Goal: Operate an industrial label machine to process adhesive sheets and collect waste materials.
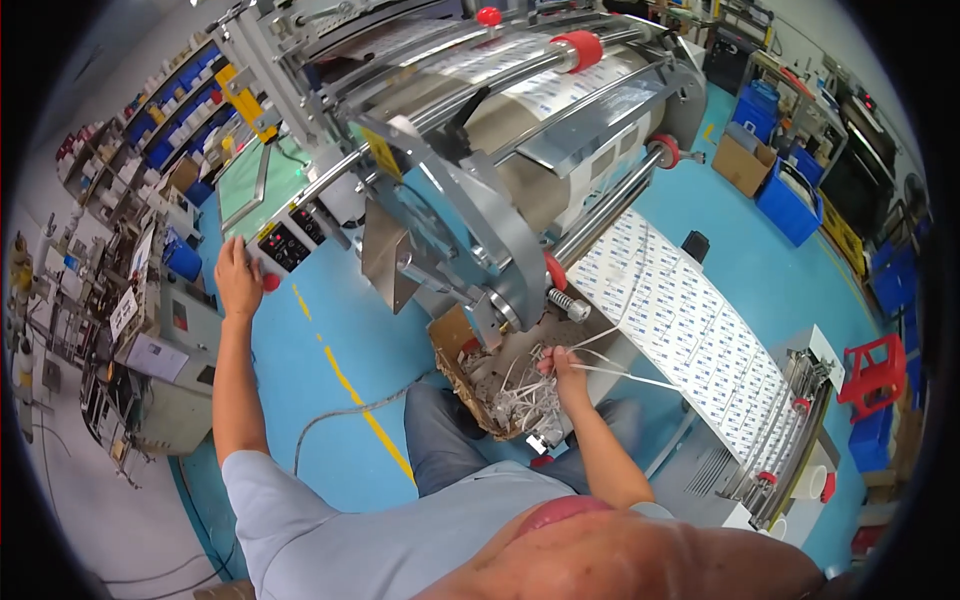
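Observation:
My left hand [238, 278] rests at the corner of the machine's green-topped bed [240, 180]. Its fingers lie over the edge, beside a black control panel [285, 245] with knobs and close to a red button [271, 283]. Lower and to the right, my right hand [566, 374] is closed around thin white waste strips [640, 377]. These strips run taut from my fingers toward the printed white web [690, 330] on the right. Beneath that hand, a cardboard box [462, 375] holds a tangle of cut strips [522, 405]. The strip ends inside my fist are hidden.
The large roller machine [480, 215] fills the middle, with red collars [578, 52] on its shafts. A lower roller unit [790, 420] stands at right near a red stool [872, 375]. A cable [345, 412] crosses the blue floor. Blue bins [790, 205] sit far right.

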{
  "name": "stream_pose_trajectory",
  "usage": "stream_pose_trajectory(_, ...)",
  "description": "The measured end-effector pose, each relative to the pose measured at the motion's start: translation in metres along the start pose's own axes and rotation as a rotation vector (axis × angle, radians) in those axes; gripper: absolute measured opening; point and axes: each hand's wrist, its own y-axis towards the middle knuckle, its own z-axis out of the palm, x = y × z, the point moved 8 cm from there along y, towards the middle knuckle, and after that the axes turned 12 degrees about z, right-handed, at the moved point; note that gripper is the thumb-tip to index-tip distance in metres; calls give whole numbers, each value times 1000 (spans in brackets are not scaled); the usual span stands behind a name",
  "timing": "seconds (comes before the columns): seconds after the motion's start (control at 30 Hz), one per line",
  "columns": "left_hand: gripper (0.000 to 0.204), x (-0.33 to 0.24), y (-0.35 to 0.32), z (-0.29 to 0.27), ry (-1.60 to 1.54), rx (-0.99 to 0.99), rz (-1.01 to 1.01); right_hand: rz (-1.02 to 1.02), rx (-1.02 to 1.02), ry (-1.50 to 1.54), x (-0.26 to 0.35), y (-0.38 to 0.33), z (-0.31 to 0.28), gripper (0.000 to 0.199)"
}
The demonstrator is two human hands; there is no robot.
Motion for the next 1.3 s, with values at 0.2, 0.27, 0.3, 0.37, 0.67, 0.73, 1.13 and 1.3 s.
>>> stream_pose_trajectory(0.2,47,13,-12,-7,-128,-9,40,-32,34,-24,0,4,8,42)
stream_pose_trajectory(0.27,45,18,-14,-4,-143,19,13,-10,-19,-19,-3,6,5,42)
stream_pose_trajectory(0.3,44,20,-14,-2,-91,36,-10,-22,16,-18,-3,7,8,42)
stream_pose_trajectory(0.37,43,16,-11,0,-29,10,51,-47,-8,-29,-3,5,4,45)
stream_pose_trajectory(0.67,52,27,-14,29,-67,197,57,-26,48,33,-5,8,6,33)
stream_pose_trajectory(0.73,53,27,-14,31,-57,181,95,-9,83,103,-3,6,13,32)
stream_pose_trajectory(1.13,56,28,-13,35,-58,208,65,-18,73,160,-3,1,13,32)
stream_pose_trajectory(1.3,55,31,-15,39,-29,274,-10,-14,37,79,2,-2,11,31)
